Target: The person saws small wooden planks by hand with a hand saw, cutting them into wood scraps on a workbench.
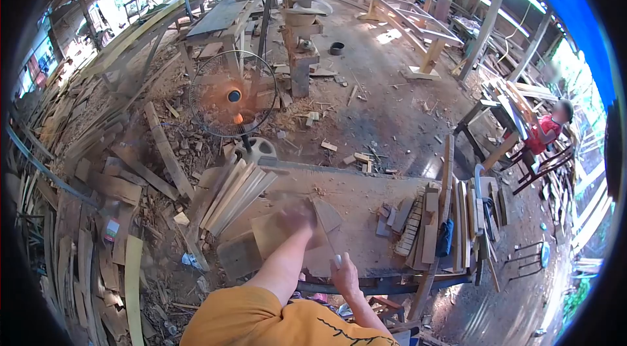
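My left hand (297,215) is smeared by motion over a thin light-brown board (266,234) on the workbench; its fingers cannot be made out. At the bench's near edge, my right hand (345,274) is closed, fingers curled, with a small pale bit showing at its top. What it grips is too small to name. A thin straight line runs from near this hand up toward a flat, roughly triangular wooden piece (327,215). That piece lies just right of my left hand.
A bundle of wood strips (238,196) lies at the workbench's (366,199) left end. Wood blocks (428,225) and upright planks crowd its right. Beyond stands a pedestal fan (233,96). Scrap wood litters the floor. A person in red (543,134) sits far right.
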Tool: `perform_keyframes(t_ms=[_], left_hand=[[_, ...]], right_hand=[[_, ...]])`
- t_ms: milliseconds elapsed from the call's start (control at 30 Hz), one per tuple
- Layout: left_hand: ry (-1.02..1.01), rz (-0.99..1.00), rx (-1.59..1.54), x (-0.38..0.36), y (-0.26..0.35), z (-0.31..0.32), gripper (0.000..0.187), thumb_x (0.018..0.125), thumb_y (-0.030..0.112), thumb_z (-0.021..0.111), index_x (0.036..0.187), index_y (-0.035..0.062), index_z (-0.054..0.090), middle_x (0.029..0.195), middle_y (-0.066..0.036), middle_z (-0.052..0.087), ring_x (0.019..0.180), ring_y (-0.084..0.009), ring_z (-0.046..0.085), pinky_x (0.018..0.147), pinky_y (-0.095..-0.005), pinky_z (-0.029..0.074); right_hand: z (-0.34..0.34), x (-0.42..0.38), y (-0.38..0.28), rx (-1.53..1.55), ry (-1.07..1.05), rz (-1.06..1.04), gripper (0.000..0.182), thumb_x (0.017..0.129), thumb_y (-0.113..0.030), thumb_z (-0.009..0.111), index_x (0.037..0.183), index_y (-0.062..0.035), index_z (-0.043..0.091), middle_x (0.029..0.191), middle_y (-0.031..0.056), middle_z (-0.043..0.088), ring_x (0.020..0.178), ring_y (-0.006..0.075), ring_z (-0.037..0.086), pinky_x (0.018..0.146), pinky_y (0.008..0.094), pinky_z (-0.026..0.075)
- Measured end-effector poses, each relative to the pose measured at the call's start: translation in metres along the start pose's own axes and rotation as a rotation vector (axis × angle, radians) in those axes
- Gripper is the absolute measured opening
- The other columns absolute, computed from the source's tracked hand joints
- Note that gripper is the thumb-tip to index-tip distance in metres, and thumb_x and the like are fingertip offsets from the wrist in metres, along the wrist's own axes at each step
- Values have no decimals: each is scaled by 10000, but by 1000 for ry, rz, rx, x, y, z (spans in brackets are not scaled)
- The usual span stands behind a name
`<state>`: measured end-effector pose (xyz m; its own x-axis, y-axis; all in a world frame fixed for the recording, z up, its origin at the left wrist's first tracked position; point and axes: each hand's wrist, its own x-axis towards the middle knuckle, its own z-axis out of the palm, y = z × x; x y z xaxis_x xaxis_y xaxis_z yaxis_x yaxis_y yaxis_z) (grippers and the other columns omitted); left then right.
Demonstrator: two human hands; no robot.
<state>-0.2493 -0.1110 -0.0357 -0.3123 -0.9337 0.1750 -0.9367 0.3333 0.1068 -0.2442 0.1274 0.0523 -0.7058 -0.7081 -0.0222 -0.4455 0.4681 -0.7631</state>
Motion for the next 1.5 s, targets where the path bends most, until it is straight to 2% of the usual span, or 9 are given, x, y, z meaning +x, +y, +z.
perform_keyframes(t_ms=[133,233,367,433,567,667,1067,1300,1500], left_hand=[[-44,-31,42,2,-1,-5,272,912,226,441,989,191,700,1065,-30,650,1041,-236,556,998,-478,300],[-312,46,29,-3,1,-51,370,988,273,333,1157,115,622,1175,-44,630,1165,-208,538,996,-417,373],[-270,65,31,-6,-1,-29,361,988,272,349,1174,127,623,1164,-45,636,1153,-229,537,992,-450,364],[-1,-105,-93,-4,-1,20,322,966,267,379,1021,175,683,1106,-55,634,1085,-270,518,999,-502,287],[-77,43,17,-7,0,-13,367,1003,328,341,1036,165,668,1097,-69,637,1082,-276,517,959,-504,307],[-58,-8,-19,-4,5,-20,291,958,273,401,1034,182,667,1075,-26,632,1081,-229,526,940,-447,357],[16,-3,-52,-3,5,-9,260,921,256,444,1002,194,683,1021,-40,645,1021,-243,539,936,-477,338],[9,-24,-101,-2,6,-13,312,963,296,404,950,186,696,1003,-45,674,998,-266,573,977,-502,330],[-39,9,-65,-5,8,-30,344,982,324,388,962,177,698,998,-64,688,1020,-263,566,959,-480,327]], right_hand=[[8,-2,4,14,24,-26,270,899,-198,633,965,-3,459,823,315,607,815,522,589,675,553,472],[8,-2,2,7,32,-24,268,900,-194,633,965,-1,459,819,315,604,810,524,587,668,552,472],[11,-4,11,7,40,-39,256,897,-178,634,954,-3,456,802,310,602,789,525,586,650,548,470],[10,-2,10,16,23,-60,253,895,-173,636,948,-6,454,795,307,602,782,523,586,643,545,471],[7,-1,7,17,18,-76,246,895,-163,638,928,-12,446,778,296,601,770,519,588,625,536,468],[6,-1,5,26,9,-73,252,896,-165,642,926,-9,447,767,283,582,748,503,579,632,538,457],[2,-1,1,8,-10,-33,256,895,-183,640,913,-6,456,776,280,586,765,499,583,647,539,459],[-47,-62,-26,-59,-36,116,236,897,-182,636,938,-19,471,784,285,605,780,519,579,640,547,454],[-1,11,-19,-13,24,102,237,896,-180,633,949,-14,473,804,300,608,817,519,581,679,542,468]])
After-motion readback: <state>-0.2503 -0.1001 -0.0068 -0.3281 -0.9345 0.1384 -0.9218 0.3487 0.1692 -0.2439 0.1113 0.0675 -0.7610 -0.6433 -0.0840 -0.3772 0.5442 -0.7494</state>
